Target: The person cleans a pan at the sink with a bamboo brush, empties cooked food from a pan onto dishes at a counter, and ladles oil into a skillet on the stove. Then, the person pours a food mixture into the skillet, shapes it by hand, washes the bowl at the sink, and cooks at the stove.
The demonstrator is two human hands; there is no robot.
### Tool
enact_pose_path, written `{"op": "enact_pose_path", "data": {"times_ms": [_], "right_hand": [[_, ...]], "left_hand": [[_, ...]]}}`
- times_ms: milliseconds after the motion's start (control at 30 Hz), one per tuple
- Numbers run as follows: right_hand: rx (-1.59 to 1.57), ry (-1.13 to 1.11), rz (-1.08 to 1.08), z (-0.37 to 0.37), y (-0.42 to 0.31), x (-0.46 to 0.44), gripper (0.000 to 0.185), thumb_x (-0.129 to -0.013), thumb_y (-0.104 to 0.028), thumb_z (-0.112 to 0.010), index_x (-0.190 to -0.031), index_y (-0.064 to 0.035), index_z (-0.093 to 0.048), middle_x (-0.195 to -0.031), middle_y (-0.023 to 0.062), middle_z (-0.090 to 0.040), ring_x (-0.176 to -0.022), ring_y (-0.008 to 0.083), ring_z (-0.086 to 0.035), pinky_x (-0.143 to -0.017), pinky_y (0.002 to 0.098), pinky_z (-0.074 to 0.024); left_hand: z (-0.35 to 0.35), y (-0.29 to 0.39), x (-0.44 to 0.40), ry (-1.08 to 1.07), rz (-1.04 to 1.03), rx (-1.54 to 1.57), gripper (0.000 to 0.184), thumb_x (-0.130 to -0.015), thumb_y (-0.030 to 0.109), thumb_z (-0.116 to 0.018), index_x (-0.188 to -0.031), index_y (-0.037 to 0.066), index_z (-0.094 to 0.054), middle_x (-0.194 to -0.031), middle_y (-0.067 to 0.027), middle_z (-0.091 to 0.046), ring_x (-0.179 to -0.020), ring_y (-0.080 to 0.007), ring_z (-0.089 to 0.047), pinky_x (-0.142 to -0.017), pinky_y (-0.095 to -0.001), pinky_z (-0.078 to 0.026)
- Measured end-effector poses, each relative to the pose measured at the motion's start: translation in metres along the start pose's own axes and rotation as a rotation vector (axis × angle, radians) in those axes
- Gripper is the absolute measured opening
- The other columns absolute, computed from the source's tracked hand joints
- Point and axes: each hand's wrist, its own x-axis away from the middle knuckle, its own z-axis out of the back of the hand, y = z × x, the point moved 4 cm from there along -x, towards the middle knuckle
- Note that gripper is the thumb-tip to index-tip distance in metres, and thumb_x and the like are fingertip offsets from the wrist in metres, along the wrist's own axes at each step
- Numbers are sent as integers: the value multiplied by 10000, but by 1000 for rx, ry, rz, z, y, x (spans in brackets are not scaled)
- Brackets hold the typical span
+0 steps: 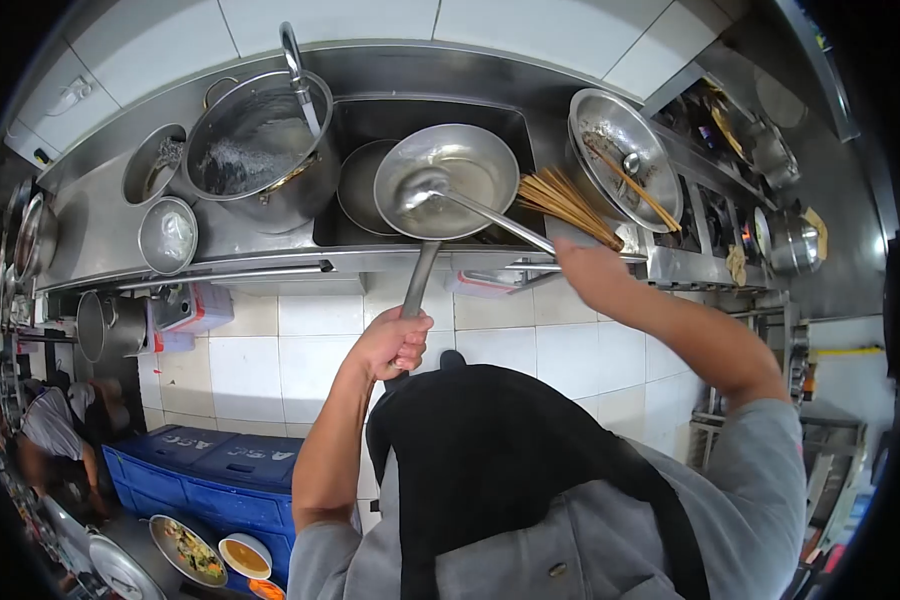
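My left hand [395,343] is closed round the handle of a metal frying pan [475,158], which is over the sink [508,120]. In my right hand [592,274] is the long handle of a metal ladle [500,218]. The ladle's bowl lies over the left part of the pan's inside; I cannot tell if it touches. A little clear liquid seems to be in the pan. Just right of the pan is a bundled bamboo brush [568,203]. Partly hidden under the pan, another round pan [358,190] sits in the sink.
Water runs from a tap [289,50] into a large pot [260,196]. Two small metal bowls stand left of it. Stacked bowls [592,112] with chopsticks stand at right, beside a stove [710,215]. Blue bins [210,455] stand behind me; a person [55,425] is at far left.
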Motion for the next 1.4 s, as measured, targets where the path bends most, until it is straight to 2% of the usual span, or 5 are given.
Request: {"op": "enact_pose_path", "data": {"times_ms": [67,533,800,933,1400], "right_hand": [[320,37,289,-4,-56,-9,241,-854,16,-501,-1090,45,-461,-831,275,-661,-826,448,-670,-705,517,-535],[-23,-8,134,-27,-100,9,332,-790,-15,-533,-1103,75,-471,-846,293,-643,-795,438,-670,-697,484,-546],[-303,-318,-31,-45,-125,16,335,-857,-149,-583,-1117,63,-570,-990,276,-656,-931,413,-659,-770,445,-533],[-333,-53,303,-57,-117,35,316,-835,-127,-582,-1081,69,-560,-955,278,-650,-896,426,-657,-752,452,-534],[-274,-30,217,-62,-94,18,306,-802,-22,-531,-1100,46,-556,-1086,315,-617,-1026,451,-608,-888,484,-480]], "left_hand": [[-1,1,1,8,16,-50,184,-924,101,-621,-874,112,-444,-630,35,-402,-453,-45,-311,-366,-216,-237],[2,3,5,64,23,-134,191,-913,76,-616,-876,128,-437,-607,37,-386,-447,-56,-304,-380,-226,-232],[8,4,10,101,-11,-163,208,-909,74,-615,-902,133,-416,-629,29,-387,-464,-58,-318,-384,-231,-237],[2,4,13,119,-12,-209,216,-905,67,-616,-906,125,-408,-628,27,-388,-465,-62,-324,-386,-233,-239],[-1,-1,6,210,-83,-266,197,-901,62,-607,-939,93,-417,-645,-1,-407,-460,-80,-342,-376,-252,-258]]}}
